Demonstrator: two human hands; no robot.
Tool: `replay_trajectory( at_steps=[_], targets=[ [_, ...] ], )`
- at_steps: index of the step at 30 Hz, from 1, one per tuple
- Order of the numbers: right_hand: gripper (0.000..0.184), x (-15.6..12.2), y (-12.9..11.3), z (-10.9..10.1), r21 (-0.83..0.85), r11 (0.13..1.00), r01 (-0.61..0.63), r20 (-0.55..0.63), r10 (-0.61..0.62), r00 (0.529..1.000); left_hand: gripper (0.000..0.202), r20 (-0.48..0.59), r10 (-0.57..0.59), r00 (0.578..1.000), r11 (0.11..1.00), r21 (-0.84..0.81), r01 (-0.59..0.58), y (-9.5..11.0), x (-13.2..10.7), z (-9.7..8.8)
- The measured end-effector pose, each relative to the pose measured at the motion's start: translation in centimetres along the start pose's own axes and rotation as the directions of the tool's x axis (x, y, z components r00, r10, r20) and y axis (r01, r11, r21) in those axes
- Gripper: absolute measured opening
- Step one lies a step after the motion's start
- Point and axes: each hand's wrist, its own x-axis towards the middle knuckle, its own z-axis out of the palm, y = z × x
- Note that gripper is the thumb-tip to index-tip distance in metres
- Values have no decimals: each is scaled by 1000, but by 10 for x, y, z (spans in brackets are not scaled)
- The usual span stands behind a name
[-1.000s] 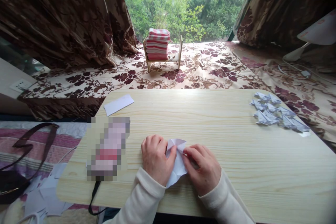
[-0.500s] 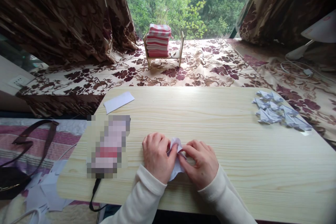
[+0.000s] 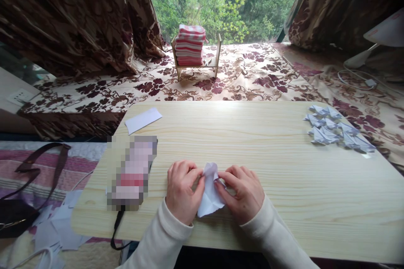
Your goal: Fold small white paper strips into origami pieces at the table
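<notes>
A small sheet of white paper (image 3: 209, 197), creased and partly folded, is held between my two hands near the front of the wooden table. On its left edge, my left hand (image 3: 184, 187) pinches the paper between thumb and fingers. My right hand (image 3: 241, 189) grips the other edge, where a flap curls up near the thumb. The upper end of the paper rises in a rounded curl. Both hands rest low over the tabletop.
Several folded white paper pieces (image 3: 337, 130) lie at the table's far right. A flat white paper strip (image 3: 143, 120) is at the back left, above a blurred phone-like object (image 3: 134, 172) with a black strap. Beyond stands a small rack (image 3: 219, 56) with folded striped cloths (image 3: 190, 46).
My left hand has shifted slightly left, away from the paper's middle, so more of the sheet shows. The right hand stays at its edge. The view has tilted a little.
</notes>
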Motion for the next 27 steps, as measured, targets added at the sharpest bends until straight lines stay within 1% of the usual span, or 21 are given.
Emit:
replay_trajectory(
  at_steps=[9, 13, 18, 21, 25, 27],
  targets=[
    [11, 0, 1, 0, -12, 1000, -12, 27, 13, 1000, 8, 58, 35, 998, 999, 6, -36, 5, 10, 7],
    [11, 1, 1, -1, -15, 1000, -11, 24, 11, 1000, 10, 80, 57, 995, 998, -12, -56, 4, 8, 0],
    [11, 1, 2, -1, -17, 1000, 4, 4, -4, 1000, 13, 71, 61, 996, 998, -24, -60, -1, 0, -11],
    [12, -1, 2, 2, -20, 1000, 10, -26, -10, 1000, 12, 50, 56, 997, 998, -19, -55, -2, -2, -11],
    [24, -5, -2, 4, -21, 1000, 8, -103, -10, 995, 10, 9, 25, 1000, 1000, -1, -25, -2, -2, -6],
    [19, -6, -6, 1, -41, 998, 49, -142, -54, 988, 9, 4, 12, 1000, 1000, 4, -12, -1, -2, -5]
  ],
)
